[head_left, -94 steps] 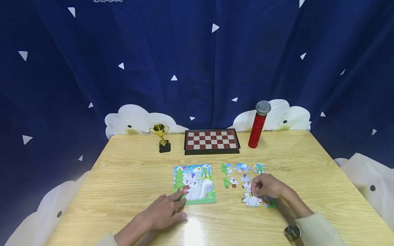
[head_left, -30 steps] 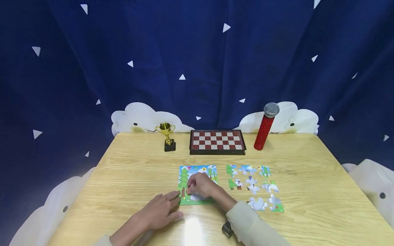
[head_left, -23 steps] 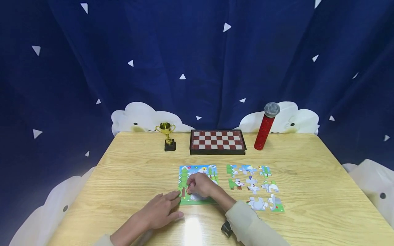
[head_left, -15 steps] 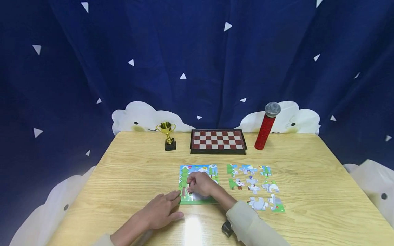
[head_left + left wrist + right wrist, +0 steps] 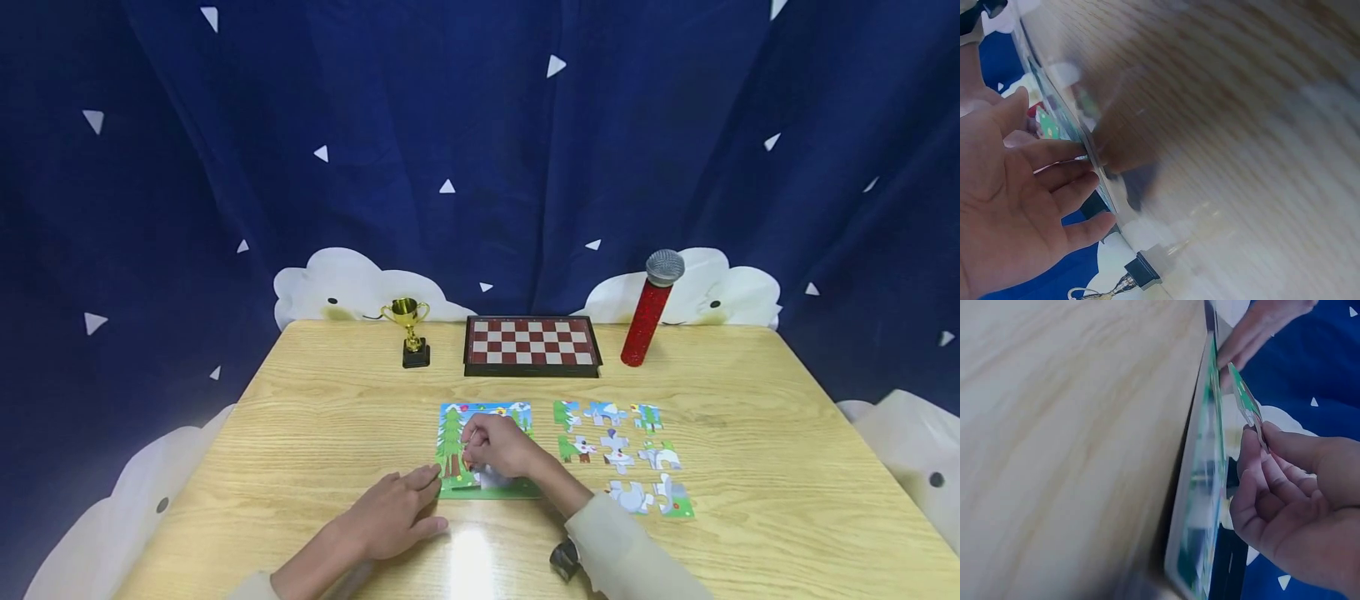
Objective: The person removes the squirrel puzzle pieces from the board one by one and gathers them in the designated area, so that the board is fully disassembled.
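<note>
My left hand (image 5: pixel 390 512) lies with its fingers extended, fingertips at the lower left corner of the squirrel picture board (image 5: pixel 451 427). Over that board, my right hand (image 5: pixel 504 446) pinches a jigsaw puzzle piece between thumb and fingers. In the right wrist view, this thin puzzle piece (image 5: pixel 1245 400) with green on its face is tilted and stands off the board's surface. The hand hides the middle of the board in the head view. Several loose puzzle pieces (image 5: pixel 617 454) lie in spaced rows to the right of the board.
Behind the board sits a red and white checkerboard box (image 5: pixel 531 343). A gold trophy cup (image 5: pixel 411 333) is at its left, and a red microphone (image 5: pixel 649 312) stands at its right. A dark blue curtain (image 5: pixel 495 150) hangs behind the wooden table (image 5: pixel 330 408).
From the loose pieces my right hand came across to the board with a puzzle piece. In the last half second it shifted slightly right with the piece tilting. The left hand stays at the board's corner.
</note>
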Demonstrator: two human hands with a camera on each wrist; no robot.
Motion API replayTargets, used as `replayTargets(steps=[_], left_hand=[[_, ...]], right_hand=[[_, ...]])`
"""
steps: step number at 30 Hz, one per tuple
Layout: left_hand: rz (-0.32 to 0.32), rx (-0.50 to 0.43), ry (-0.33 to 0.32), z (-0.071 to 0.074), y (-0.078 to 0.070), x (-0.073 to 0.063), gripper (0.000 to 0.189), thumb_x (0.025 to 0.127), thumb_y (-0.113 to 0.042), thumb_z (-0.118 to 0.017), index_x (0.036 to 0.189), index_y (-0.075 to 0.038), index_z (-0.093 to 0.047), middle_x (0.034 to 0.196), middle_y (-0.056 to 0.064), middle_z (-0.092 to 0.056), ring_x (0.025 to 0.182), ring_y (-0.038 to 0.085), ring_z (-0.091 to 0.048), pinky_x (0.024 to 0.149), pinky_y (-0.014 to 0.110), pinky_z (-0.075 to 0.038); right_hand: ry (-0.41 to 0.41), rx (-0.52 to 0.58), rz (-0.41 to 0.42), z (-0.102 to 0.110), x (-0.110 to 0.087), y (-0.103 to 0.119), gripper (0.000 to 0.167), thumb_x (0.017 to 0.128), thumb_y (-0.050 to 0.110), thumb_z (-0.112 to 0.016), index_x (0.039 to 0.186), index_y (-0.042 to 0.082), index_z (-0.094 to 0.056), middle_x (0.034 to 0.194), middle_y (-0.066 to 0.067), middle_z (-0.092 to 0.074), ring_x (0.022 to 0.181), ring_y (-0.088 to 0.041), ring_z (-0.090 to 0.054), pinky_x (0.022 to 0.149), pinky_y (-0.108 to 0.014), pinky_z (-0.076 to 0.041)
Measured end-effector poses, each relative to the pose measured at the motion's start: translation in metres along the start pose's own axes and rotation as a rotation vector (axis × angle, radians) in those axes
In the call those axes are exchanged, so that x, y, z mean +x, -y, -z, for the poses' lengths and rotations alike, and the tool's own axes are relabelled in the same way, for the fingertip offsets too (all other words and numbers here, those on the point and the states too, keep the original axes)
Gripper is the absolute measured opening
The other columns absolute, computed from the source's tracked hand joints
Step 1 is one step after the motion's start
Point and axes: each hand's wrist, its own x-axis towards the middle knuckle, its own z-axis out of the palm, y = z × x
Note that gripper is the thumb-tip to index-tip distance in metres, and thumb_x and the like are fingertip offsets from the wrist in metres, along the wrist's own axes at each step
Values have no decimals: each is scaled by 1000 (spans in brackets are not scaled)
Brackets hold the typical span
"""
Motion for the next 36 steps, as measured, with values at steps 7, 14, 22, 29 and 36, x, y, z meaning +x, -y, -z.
replayTargets(steps=[7,14,22,29,36], left_hand=[[25,-42,27,1,-1,1,64,95,-49,-48,136,0,-50,147,15,-43,136,29,-42,104,52,-40],[34,-47,34,2,-1,0,63,94,-48,-49,135,-1,-51,146,15,-44,135,30,-43,104,52,-40],[43,-56,48,1,-2,0,64,94,-50,-48,135,-1,-51,146,16,-44,135,29,-43,103,54,-41],[43,-66,53,1,-3,0,65,94,-50,-48,135,0,-51,146,17,-43,135,30,-43,103,55,-40],[34,-64,43,2,-4,2,63,94,-49,-49,134,0,-51,146,18,-43,135,31,-43,102,54,-41]], right_hand=[[-12,-1,8,24,-20,-8,8,90,2,-60,97,0,-57,78,-9,-66,68,-20,-63,55,-25,-49],[-32,-8,0,46,-35,-23,6,91,-2,-56,96,-1,-55,80,-9,-65,72,-18,-64,62,-27,-52],[-45,-88,-7,75,-59,-44,11,90,-2,-56,101,0,-58,81,-6,-67,74,-20,-64,62,-22,-48],[-37,-101,-14,93,-78,-56,10,90,-2,-57,99,-2,-58,80,-9,-64,70,-16,-59,55,-19,-44],[16,-84,-69,97,-91,-62,10,87,-5,-54,95,-1,-57,75,-6,-61,66,-13,-54,48,-17,-36]])
